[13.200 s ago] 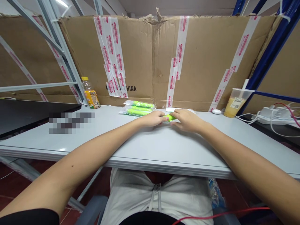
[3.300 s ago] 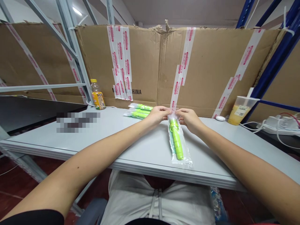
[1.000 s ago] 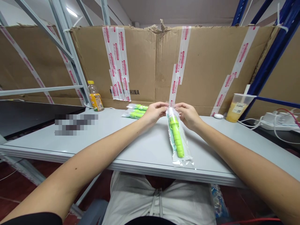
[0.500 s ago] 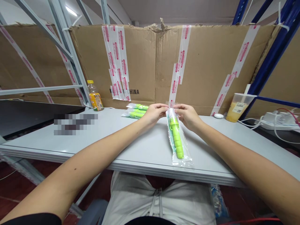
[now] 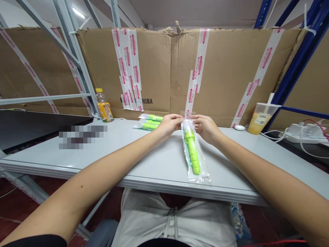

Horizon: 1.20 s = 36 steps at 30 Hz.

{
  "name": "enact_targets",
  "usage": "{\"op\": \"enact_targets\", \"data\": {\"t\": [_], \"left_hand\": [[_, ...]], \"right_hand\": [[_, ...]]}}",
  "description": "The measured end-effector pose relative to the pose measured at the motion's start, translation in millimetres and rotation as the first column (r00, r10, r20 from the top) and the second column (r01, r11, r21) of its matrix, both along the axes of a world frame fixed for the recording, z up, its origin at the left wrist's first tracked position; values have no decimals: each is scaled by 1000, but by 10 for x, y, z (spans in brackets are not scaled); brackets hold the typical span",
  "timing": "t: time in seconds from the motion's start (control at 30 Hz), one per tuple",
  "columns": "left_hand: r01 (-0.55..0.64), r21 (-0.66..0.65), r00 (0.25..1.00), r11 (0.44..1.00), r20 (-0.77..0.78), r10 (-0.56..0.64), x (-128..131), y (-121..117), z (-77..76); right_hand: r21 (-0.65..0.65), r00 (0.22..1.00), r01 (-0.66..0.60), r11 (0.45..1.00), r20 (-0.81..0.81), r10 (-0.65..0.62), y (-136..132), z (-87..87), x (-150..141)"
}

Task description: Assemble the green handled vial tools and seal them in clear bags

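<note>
A bright green tube with a ribbed handle (image 5: 194, 156) lies inside a clear plastic bag (image 5: 202, 168) on the table, lengthwise toward me. The bag also holds something teal beside the tube, mostly covered by it. At the bag's far end, my left hand (image 5: 171, 124) pinches the left corner of the plastic between thumb and fingers. My right hand (image 5: 204, 127) pinches the same edge from the right. Left of my left hand, several similar green tubes in clear bags (image 5: 149, 122) lie together, partly hidden behind that hand.
Cardboard (image 5: 154, 68) stands upright along the grey table's (image 5: 123, 147) back edge. A juice bottle (image 5: 105, 108) is at the back left. Toward the back right are a small white case (image 5: 239, 127), a plastic cup of yellow drink (image 5: 260, 118) and a power strip (image 5: 305, 133) with cables.
The bag's far end has dropped slightly toward me, and the bagged tube has shifted a touch left. Both hands keep their pinch in nearly the same place.
</note>
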<state>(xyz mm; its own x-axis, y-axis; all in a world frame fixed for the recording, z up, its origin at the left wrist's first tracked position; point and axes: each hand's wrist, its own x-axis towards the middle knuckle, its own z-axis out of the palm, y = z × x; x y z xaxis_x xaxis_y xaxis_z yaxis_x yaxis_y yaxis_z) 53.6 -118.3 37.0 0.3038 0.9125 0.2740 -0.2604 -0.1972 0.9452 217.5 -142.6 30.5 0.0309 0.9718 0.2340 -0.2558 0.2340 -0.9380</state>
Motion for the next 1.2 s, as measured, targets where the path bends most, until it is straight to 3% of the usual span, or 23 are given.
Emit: {"op": "enact_targets", "data": {"t": [0.1, 0.23, 0.43, 0.7, 1.03, 1.2], "left_hand": [[-76, 41, 997, 996, 15, 76, 4, 24, -10], [-130, 111, 992, 985, 6, 130, 10, 71, -45], [-100, 175, 994, 980, -16, 104, -4, 97, -82], [-41, 341, 976, 939, -187, 111, -31, 87, -82], [118, 193, 957, 974, -284, -60, -44, 34, -12], [147, 186, 946, 971, -312, -84, -50, -9, -5]], "right_hand": [[25, 999, 53, 998, -7, -52, -15, -4, -3], [160, 992, 100, 982, 64, -111, -31, -13, -1], [67, 991, 45, 997, 125, -53, -20, -23, -4], [108, 991, 20, 994, 132, -35, 6, -56, 14], [81, 987, 54, 995, 147, -66, 4, -44, 8], [102, 983, 75, 992, 162, -91, -4, -43, -13]]}}
